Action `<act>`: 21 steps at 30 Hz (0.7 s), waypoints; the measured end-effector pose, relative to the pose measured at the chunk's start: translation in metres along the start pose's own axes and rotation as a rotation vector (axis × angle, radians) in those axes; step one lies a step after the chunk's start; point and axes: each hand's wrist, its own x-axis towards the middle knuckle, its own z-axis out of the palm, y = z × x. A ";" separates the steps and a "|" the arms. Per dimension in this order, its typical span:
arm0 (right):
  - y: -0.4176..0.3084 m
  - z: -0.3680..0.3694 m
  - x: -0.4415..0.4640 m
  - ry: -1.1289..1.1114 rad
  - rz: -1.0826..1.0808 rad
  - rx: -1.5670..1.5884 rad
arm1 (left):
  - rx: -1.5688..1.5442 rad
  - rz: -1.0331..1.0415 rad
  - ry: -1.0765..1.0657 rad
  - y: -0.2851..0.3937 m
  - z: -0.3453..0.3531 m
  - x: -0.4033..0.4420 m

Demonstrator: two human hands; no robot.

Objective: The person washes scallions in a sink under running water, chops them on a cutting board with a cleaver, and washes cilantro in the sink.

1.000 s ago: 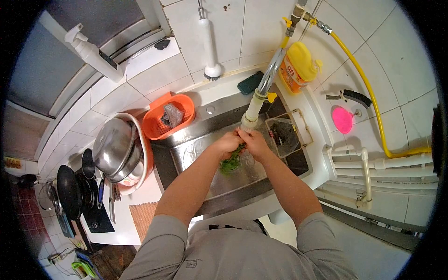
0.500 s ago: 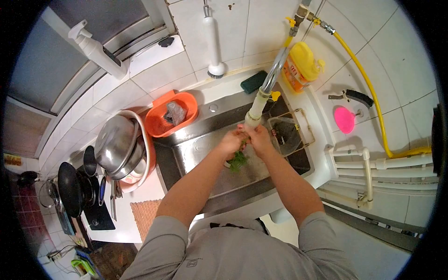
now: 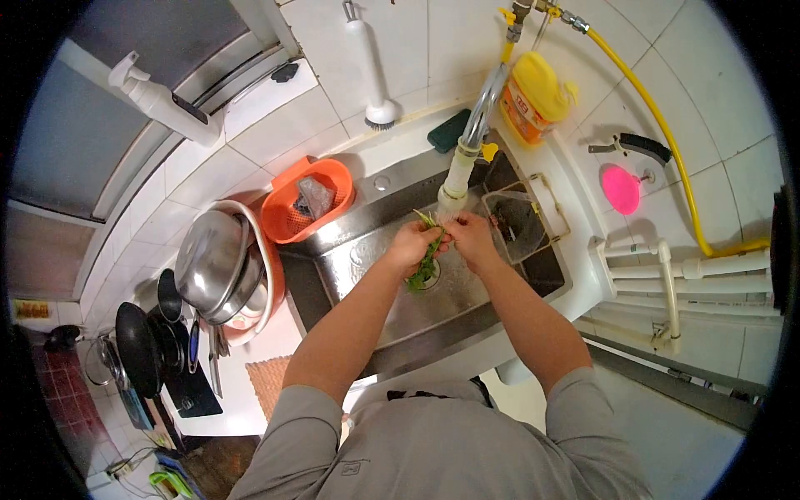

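A small bunch of leafy greens hangs over the metal sink, its stems poking up above my fingers. My left hand is wrapped round the bunch. Close beside it on the right, my right hand has its fingers curled together at the greens; what lies between those fingertips is too small to make out. Water runs from the faucet end just above both hands.
An orange basket with a grey item stands at the sink's upper left. Metal bowls lean in a tub further left. A wire-framed strainer sits at the sink's right, below a yellow bottle. A dark sponge lies behind the faucet.
The hands have moved slightly apart, and the stems now stick up beyond the left hand. The view has shifted a little.
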 end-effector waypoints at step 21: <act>-0.014 -0.012 -0.002 -0.158 0.153 -0.080 | 0.103 0.064 -0.207 -0.004 -0.003 0.008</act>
